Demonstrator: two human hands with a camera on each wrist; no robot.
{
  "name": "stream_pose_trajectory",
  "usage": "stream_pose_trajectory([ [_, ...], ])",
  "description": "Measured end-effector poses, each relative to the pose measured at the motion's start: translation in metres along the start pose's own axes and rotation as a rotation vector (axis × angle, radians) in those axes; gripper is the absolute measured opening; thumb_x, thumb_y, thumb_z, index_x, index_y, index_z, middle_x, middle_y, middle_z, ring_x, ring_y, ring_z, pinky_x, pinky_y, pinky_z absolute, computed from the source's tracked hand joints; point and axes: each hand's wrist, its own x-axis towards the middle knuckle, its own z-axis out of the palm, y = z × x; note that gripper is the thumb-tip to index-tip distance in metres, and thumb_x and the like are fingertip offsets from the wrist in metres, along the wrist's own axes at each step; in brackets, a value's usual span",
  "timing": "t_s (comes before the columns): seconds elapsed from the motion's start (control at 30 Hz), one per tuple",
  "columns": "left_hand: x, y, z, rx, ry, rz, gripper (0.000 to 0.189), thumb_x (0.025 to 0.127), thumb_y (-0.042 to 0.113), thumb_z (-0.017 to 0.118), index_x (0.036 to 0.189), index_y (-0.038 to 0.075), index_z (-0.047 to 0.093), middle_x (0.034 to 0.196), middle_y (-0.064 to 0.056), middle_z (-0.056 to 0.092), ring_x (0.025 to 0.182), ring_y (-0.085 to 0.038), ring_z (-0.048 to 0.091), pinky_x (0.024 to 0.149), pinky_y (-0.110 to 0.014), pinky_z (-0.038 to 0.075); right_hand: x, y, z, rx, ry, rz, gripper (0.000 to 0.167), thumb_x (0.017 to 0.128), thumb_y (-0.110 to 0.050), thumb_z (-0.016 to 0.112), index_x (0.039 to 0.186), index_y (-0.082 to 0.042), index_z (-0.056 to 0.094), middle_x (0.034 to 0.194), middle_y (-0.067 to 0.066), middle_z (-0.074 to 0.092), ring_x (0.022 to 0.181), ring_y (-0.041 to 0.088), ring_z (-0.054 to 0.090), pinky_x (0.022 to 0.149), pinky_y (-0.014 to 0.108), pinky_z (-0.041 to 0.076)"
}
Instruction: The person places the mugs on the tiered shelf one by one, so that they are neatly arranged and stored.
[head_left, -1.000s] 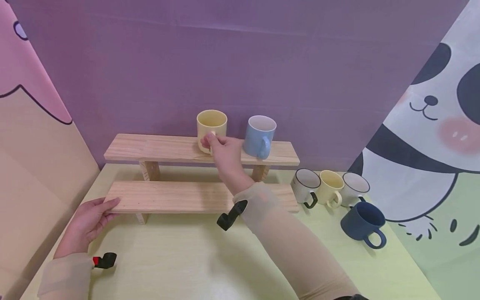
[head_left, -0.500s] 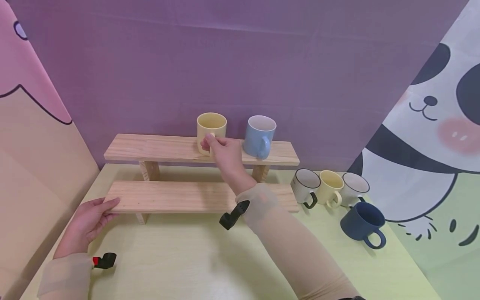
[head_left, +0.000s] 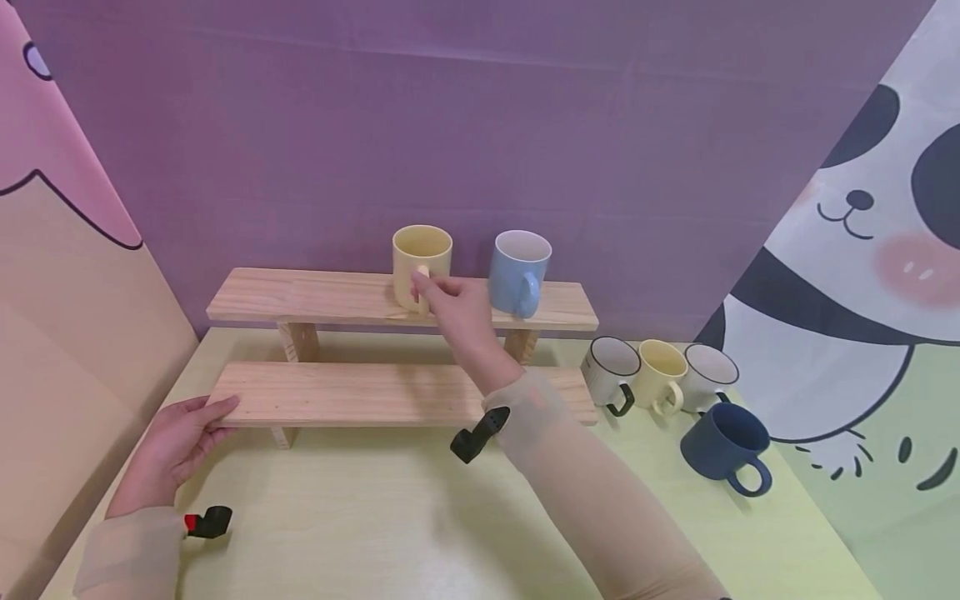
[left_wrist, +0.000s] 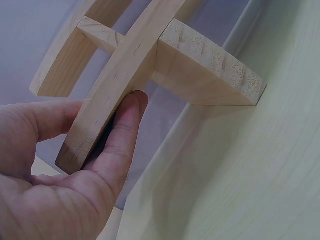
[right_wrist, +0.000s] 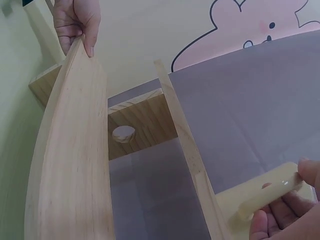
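A pale yellow mug (head_left: 422,268) stands upright on the upper board (head_left: 322,293) of a two-tier wooden shelf, its handle (right_wrist: 272,196) facing me. My right hand (head_left: 459,310) is at that handle, thumb on one side and fingers curled on the other. Just to the right, a light blue mug (head_left: 517,275) with a white inside stands on the same board. At the left end of the lower board (head_left: 360,396), my left hand (head_left: 178,437) pinches the wood, thumb on top and fingers underneath, as the left wrist view shows.
On the table (head_left: 337,517), right of the shelf, stand a white mug with a dark rim (head_left: 611,371), another yellow mug (head_left: 660,375) and a second white mug (head_left: 708,379). A dark blue mug (head_left: 723,446) lies tilted nearer. A purple curtain (head_left: 480,125) hangs behind.
The yellow mug has come down slightly onto the upper board. My right hand and wrist have shifted a little to the right. The left hand stays on the lower board.
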Motion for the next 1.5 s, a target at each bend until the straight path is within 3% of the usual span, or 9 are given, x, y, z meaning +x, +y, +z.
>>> stream_pose_trajectory([
  [0.2,0.0,0.001,0.0,-0.02,0.0,-0.003,0.049,0.098,0.005,0.069,0.131,-0.013,0.037,0.093,-0.004,0.068,0.085,-0.012,0.071,0.081,-0.027,0.059,-0.012,-0.001,-0.014,-0.023,-0.04,-0.037,0.033,0.096,-0.04,0.073,0.112,-0.011,0.078,0.107,-0.001,0.07,0.101,0.018,0.062,0.088,0.037,0.054],
  [0.3,0.0,0.001,0.0,-0.02,0.0,-0.003,0.05,0.098,0.004,0.069,0.132,-0.014,0.036,0.093,-0.004,0.068,0.084,-0.013,0.071,0.081,-0.028,0.059,-0.017,0.001,-0.023,0.013,-0.046,-0.078,0.033,0.096,-0.032,0.075,0.117,-0.007,0.075,0.112,0.002,0.071,0.104,0.017,0.065,0.092,0.037,0.055],
  [0.6,0.001,0.001,-0.003,-0.022,-0.004,-0.008,0.055,0.099,0.004,0.068,0.135,-0.016,0.031,0.093,-0.004,0.068,0.085,-0.012,0.07,0.081,-0.028,0.059,-0.036,0.007,-0.054,0.042,-0.019,-0.082,0.035,0.094,-0.027,0.077,0.119,-0.001,0.073,0.111,0.008,0.073,0.104,0.02,0.068,0.092,0.037,0.056],
  [0.83,0.001,0.0,-0.005,-0.018,-0.009,-0.004,0.056,0.099,0.004,0.067,0.136,-0.017,0.031,0.094,-0.004,0.067,0.086,-0.013,0.07,0.082,-0.028,0.059,-0.056,0.015,-0.082,0.015,-0.025,-0.109,0.033,0.095,-0.027,0.076,0.12,-0.005,0.073,0.112,0.004,0.073,0.106,0.018,0.068,0.093,0.034,0.056],
  [1.13,0.001,0.0,-0.004,-0.001,-0.001,-0.007,0.061,0.099,0.005,0.068,0.139,-0.019,0.028,0.095,-0.005,0.065,0.085,-0.013,0.071,0.082,-0.029,0.059,-0.076,0.032,-0.131,-0.057,0.016,-0.129,0.04,0.095,-0.031,0.076,0.124,-0.004,0.071,0.117,0.007,0.072,0.109,0.018,0.066,0.094,0.03,0.055],
  [1.5,0.001,-0.001,-0.002,-0.001,0.001,-0.026,0.058,0.099,0.005,0.068,0.138,-0.017,0.031,0.094,-0.004,0.067,0.085,-0.014,0.071,0.082,-0.029,0.059,-0.106,0.057,-0.207,-0.171,0.112,-0.058,0.047,0.1,-0.038,0.068,0.134,-0.005,0.065,0.125,0.009,0.069,0.116,0.013,0.062,0.097,0.018,0.049],
])
